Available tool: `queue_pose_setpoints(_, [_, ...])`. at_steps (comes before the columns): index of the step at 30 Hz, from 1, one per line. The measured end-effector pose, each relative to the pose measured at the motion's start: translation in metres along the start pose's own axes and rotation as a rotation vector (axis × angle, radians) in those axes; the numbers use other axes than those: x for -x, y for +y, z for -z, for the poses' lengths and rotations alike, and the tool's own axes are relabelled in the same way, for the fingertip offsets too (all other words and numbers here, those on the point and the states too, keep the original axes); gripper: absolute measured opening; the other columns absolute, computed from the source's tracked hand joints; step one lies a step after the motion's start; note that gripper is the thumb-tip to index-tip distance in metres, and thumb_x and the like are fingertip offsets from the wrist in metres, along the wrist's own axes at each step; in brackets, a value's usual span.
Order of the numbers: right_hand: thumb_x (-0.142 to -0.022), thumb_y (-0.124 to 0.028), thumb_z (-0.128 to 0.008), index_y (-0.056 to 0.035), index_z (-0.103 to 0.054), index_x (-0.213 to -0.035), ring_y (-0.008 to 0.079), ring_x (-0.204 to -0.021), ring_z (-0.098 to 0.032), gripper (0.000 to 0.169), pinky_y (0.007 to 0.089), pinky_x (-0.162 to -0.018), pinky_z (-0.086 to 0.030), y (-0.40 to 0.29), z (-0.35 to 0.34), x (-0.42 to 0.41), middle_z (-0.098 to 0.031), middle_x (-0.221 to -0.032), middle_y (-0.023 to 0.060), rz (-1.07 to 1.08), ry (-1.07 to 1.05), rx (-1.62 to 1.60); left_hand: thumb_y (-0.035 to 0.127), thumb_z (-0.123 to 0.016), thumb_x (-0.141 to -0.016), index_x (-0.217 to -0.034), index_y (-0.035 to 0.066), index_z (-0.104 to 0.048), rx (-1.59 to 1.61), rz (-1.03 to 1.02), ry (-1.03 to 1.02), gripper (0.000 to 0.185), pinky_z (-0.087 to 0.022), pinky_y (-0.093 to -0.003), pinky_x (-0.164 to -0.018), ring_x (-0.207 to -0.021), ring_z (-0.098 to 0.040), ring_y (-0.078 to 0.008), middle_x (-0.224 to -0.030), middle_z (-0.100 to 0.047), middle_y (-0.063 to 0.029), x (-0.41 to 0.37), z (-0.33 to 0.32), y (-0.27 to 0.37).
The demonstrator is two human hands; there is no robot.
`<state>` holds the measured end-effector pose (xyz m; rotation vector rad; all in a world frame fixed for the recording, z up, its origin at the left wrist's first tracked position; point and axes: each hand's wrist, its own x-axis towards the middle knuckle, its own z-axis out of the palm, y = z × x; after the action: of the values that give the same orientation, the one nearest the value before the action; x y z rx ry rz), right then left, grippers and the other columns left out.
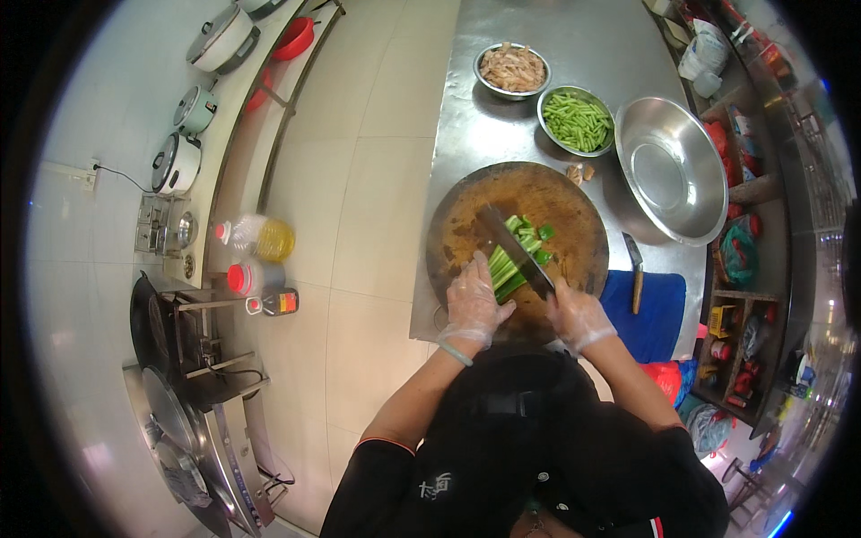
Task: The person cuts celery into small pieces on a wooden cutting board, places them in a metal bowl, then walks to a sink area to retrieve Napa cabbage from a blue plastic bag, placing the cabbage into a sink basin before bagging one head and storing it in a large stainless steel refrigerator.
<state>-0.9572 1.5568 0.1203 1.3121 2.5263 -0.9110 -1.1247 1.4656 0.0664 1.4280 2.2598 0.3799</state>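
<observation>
A round wooden chopping board lies before me on a steel table. My right hand, in a clear plastic glove, grips a cleaver by its handle. The blade crosses a bunch of green pepper strips. Cut green pieces lie on the far right side of the blade. My left hand, gloved the same way, rests its fingers on the near left side of the strips and presses them to the board. Part of the strips is hidden under the blade.
Beyond the board stand a bowl of pale meat strips, a bowl of cut green beans and a big steel basin. Ginger-like pieces sit by the board. A small knife lies partly on a blue cloth. Oil bottles stand leftward.
</observation>
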Motion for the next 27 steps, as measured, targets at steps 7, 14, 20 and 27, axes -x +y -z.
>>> queue_pose_setpoints(7, [-0.090,-0.017,-0.053,-0.0065,-0.047,-0.097,0.0430,-0.073,-0.066,0.014,0.0540,-0.064,-0.051,0.020,-0.035,0.043,-0.067,-0.081,0.0232,-0.038,-0.074,0.127,0.038,-0.072,-0.081,-0.143,-0.006,-0.030,-0.183,0.000,-0.085,0.087,-0.042,-0.0439,-0.096,-0.115,-0.051,-0.0327,-0.126,-0.050,-0.0179,-0.004,-0.022,-0.011])
queue_pose_setpoints(14, [-0.090,-0.014,-0.051,-0.0022,-0.048,-0.100,0.0437,-0.073,-0.066,0.016,0.0526,-0.067,-0.052,-0.008,-0.061,-0.029,-0.065,-0.074,0.0265,0.076,0.040,0.046,0.039,-0.074,-0.077,-0.138,-0.008,-0.040,-0.283,-0.100,0.006,0.084,-0.047,-0.0403,-0.082,-0.097,-0.056,-0.0263,-0.106,-0.056,-0.0118,-0.009,-0.048,-0.024])
queue_pose_setpoints(20, [-0.092,-0.016,-0.051,-0.0011,-0.051,-0.106,0.0438,-0.080,-0.065,0.021,0.0535,-0.073,-0.051,-0.012,-0.032,-0.066,-0.067,-0.086,0.0261,0.008,-0.030,-0.063,0.039,-0.077,-0.075,-0.140,-0.006,-0.039,-0.210,-0.094,0.067,0.088,-0.047,-0.0415,-0.085,-0.103,-0.056,-0.0284,-0.113,-0.056,-0.0142,-0.001,-0.032,-0.018])
queue_pose_setpoints(27, [-0.093,-0.018,-0.050,-0.0040,-0.051,-0.101,0.0459,-0.077,-0.065,0.017,0.0553,-0.071,-0.050,-0.012,-0.010,0.021,-0.066,-0.078,0.0263,-0.082,-0.038,0.023,0.043,-0.071,-0.080,-0.148,-0.005,-0.026,-0.001,0.048,-0.071,0.094,-0.037,-0.0482,-0.101,-0.122,-0.045,-0.0351,-0.140,-0.041,-0.0188,0.020,0.003,-0.010])
